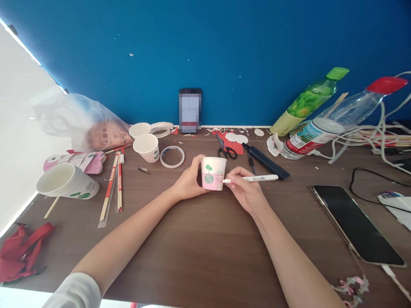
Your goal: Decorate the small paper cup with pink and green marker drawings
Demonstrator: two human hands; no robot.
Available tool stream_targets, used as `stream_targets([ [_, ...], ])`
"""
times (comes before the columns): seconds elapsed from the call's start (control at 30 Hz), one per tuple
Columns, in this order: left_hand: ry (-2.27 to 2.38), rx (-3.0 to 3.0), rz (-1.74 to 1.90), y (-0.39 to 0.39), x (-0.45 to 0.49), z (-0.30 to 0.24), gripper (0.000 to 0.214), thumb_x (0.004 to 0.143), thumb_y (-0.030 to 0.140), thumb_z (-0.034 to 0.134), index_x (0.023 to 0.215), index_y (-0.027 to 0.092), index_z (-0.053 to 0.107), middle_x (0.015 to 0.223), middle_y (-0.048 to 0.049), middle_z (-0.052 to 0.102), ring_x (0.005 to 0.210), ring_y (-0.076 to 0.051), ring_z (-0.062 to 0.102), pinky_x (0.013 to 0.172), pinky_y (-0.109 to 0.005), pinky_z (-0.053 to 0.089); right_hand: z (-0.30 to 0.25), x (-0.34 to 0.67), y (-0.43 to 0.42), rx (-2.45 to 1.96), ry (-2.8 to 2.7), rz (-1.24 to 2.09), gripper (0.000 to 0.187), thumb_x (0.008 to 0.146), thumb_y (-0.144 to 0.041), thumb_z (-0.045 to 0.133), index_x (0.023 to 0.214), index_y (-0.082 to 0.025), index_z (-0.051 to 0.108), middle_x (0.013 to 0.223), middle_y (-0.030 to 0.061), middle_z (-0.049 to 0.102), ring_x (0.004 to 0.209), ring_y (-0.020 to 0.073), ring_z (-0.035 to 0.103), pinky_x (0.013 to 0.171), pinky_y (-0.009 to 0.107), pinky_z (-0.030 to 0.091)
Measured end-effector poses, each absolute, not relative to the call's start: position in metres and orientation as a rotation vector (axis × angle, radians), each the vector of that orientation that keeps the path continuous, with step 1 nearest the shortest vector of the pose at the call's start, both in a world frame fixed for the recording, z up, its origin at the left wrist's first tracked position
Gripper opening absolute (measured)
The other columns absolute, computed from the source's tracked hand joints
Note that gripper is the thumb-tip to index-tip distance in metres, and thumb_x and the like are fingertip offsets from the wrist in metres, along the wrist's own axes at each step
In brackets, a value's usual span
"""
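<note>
My left hand is closed around the left side of a white paper cup, which stands upright with its printed green leaves toward me. Pink colour covers the lower part of the cup's wall. In my right hand is a white acrylic marker, pinched between the fingers and lying almost level. Its tip points left and meets, or nearly meets, the cup's right side. The fingers behind the cup are hidden.
Stacked paper cups, wrapped chopsticks and a tape roll lie left. Scissors and a dark case sit behind my hands. Two bottles lean at back right, near a phone; another phone stands against the wall.
</note>
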State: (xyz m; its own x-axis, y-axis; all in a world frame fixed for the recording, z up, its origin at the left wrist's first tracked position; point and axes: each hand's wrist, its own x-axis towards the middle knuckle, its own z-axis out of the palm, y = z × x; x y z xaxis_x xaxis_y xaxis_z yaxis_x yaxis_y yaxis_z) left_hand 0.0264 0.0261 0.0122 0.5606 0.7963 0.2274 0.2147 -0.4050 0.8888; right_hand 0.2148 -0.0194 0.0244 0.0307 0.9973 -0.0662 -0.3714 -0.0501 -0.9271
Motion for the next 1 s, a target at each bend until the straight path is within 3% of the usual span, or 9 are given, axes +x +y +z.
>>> stream_targets([
  [0.2, 0.808, 1.913, 0.84, 0.0258, 0.0267, 0.0129, 0.086, 0.066, 0.021, 0.077, 0.132, 0.023, 0.023, 0.141, -0.0153, 0.045, 0.131, -0.031, 0.048, 0.108, -0.043, 0.04, 0.0219, 0.214, -0.0204, -1.01, -0.834, 1.35, 0.024, 0.055, -0.034, 0.088, 0.066, -0.023, 0.07, 0.067, -0.0009, 0.064, 0.069, 0.0141, 0.059, 0.067, 0.031, 0.047],
  [0.87, 0.79, 1.918, 0.857, 0.0259, 0.0267, 0.012, 0.086, 0.066, 0.022, 0.076, 0.134, 0.022, 0.023, 0.142, -0.0161, 0.043, 0.133, -0.032, 0.045, 0.111, -0.046, 0.037, 0.0197, 0.2148, -0.019, -0.999, -0.801, 1.381, 0.016, 0.061, -0.025, 0.079, 0.058, -0.021, 0.063, 0.055, -0.0034, 0.054, 0.059, 0.0104, 0.046, 0.066, 0.029, 0.042],
  [1.0, 0.814, 1.965, 0.898, 0.0275, 0.0266, 0.0098, 0.087, 0.065, 0.026, 0.079, 0.135, 0.021, 0.027, 0.145, -0.017, 0.039, 0.141, -0.035, 0.034, 0.116, -0.049, 0.031, 0.0213, 0.2142, -0.019, -0.967, -0.805, 1.399, 0.017, 0.061, -0.022, 0.077, 0.055, -0.02, 0.062, 0.054, -0.0034, 0.053, 0.059, 0.0105, 0.046, 0.066, 0.03, 0.043],
])
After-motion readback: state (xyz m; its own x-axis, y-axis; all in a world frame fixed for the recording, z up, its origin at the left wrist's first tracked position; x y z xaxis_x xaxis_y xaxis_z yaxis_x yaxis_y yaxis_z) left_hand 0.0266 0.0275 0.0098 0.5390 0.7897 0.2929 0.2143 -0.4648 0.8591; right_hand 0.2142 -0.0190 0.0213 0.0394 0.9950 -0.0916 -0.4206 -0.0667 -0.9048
